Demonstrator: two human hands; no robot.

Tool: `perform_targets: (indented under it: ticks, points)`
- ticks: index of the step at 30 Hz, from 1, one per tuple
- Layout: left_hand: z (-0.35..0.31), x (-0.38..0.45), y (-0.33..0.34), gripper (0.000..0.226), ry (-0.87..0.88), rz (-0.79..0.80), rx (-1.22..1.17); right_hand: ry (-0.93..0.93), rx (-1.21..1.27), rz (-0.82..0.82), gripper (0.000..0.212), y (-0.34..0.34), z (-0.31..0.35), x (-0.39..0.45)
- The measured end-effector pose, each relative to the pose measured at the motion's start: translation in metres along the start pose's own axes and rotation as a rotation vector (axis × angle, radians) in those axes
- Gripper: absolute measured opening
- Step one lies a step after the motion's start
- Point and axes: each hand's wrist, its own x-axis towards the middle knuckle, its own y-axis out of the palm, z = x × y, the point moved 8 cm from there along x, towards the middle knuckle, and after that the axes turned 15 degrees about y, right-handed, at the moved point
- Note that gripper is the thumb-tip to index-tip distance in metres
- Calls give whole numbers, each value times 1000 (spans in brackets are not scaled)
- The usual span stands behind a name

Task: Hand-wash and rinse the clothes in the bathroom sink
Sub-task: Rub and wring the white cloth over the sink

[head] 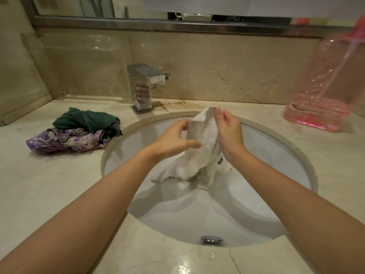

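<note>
The wet white terry towel (201, 147), pinched at its upper end by the left hand (173, 139) and right hand (227, 131), hangs steeply into the oval white sink (276, 175), seemingly mid-wash, with the green and purple clothes (79, 131) apparently still waiting on the counter.

We have one view only, a wide-angle camera worn on the head, looking forward and steeply down from the standing side of the counter (49, 194). We face the back wall, with the tap (145, 87) just left of centre and the sink (304, 155) filling the middle. Both forearms enter from the bottom corners; the left hand (173, 139) and right hand (230, 129) meet near centre, close to the lens. Straight edges bow toward the borders. The mirror frame (177, 24) runs along the top. No second view shares the scene.
</note>
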Motion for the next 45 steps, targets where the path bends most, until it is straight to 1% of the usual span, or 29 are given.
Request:
perform_targets:
  ticks: [2,3,6,9,11,14,17,19,21,23,26,27,29,31,33,35,36,38,40,42,43,44,45]
  points:
    - [0,-1,3,25,-35,14,-82,36,17,43,40,5,-2,0]
    - [-1,-2,3,20,-45,-2,-127,48,16,64,40,7,-3,1]
    - [2,-1,2,25,-72,-52,-185,30,-70,106,30,7,-6,2]
    - [3,-1,5,22,-90,-68,-219,-21,-157,112,29,3,-8,4]
    - [5,-1,2,21,-116,-110,-227,-42,-233,97,30,0,-9,6]
    - [9,-2,-10,25,-165,-220,-117,-83,-436,25,37,-5,-10,7]
    - [11,-2,-10,39,-204,-224,-135,-85,-607,14,40,-2,-10,4]
    - [8,-2,-7,44,-197,-204,-99,-61,-569,71,45,3,-12,2]
    - [9,-2,-6,43,-206,-214,-97,-3,-437,118,50,8,-12,1]
    - [12,-3,-6,42,-224,-235,-112,44,-316,129,53,9,-11,-2]
    - [11,-4,-9,34,-219,-284,-123,58,-209,66,58,8,-7,-7]
    - [9,-4,-12,31,-204,-322,-129,46,-200,37,60,7,-6,-8]
    - [3,-6,-16,33,-168,-428,-167,12,-212,-2,63,7,-4,-11]
    - [-2,-7,-18,33,-142,-523,-212,-4,-203,-43,60,5,-3,-13]
    - [-6,-9,-17,36,-139,-567,-227,27,-170,-89,54,1,-6,-11]
    - [-10,-8,-14,41,-126,-543,-213,67,-135,-145,55,-6,-9,-8]
    - [-11,-6,-12,40,-124,-513,-203,94,-117,-182,57,-9,-12,-8]
    - [-11,-5,-4,37,-155,-446,-176,142,-75,-239,57,-16,-17,-6]
    - [-11,-7,2,40,-199,-427,-172,145,-69,-273,55,-19,-15,-8]
    - [-13,-9,3,27,-249,-478,-236,72,-85,-299,52,-18,-6,-11]
    - [-11,-11,3,26,-307,-500,-298,-19,-109,-287,52,-12,1,-17]
    - [-9,-14,6,30,-363,-519,-398,-143,-154,-254,51,0,9,-27]
    - [-6,-15,13,32,-386,-504,-517,-267,-215,-200,50,15,16,-40]
